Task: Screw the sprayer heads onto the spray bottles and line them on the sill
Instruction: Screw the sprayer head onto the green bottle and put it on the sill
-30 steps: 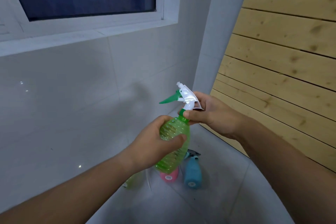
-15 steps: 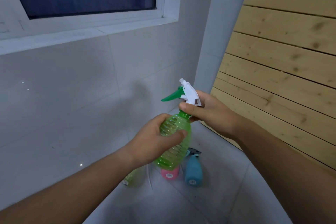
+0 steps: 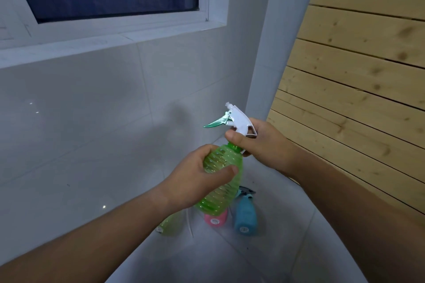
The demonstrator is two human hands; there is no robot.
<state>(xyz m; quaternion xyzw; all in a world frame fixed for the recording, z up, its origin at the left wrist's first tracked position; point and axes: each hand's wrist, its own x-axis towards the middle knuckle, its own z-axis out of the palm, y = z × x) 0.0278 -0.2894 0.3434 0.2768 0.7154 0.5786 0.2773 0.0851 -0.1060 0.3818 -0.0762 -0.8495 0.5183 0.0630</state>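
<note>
Both hands work one bottle near the middle of the view. Wrapped around the ribbed belly of the green spray bottle (image 3: 224,181), the left hand (image 3: 197,179) holds it tilted, neck toward one o'clock, thumb across the front. At two o'clock from it, the right hand (image 3: 264,145) pinches the collar at the bottle's neck, thumb in front, with the white sprayer head (image 3: 240,119) standing above the fingers and its green trigger (image 3: 215,123) pointing toward nine o'clock. Below the held bottle, at six o'clock, a pink bottle (image 3: 216,219) and a blue bottle (image 3: 245,216) sit on the pale floor (image 3: 207,259), with a yellow-green bottle (image 3: 169,225) at seven o'clock, partly behind the left forearm. The window sill (image 3: 69,46) runs along eleven o'clock, bare where visible, and wooden planks (image 3: 356,76) fill the two o'clock side.
</note>
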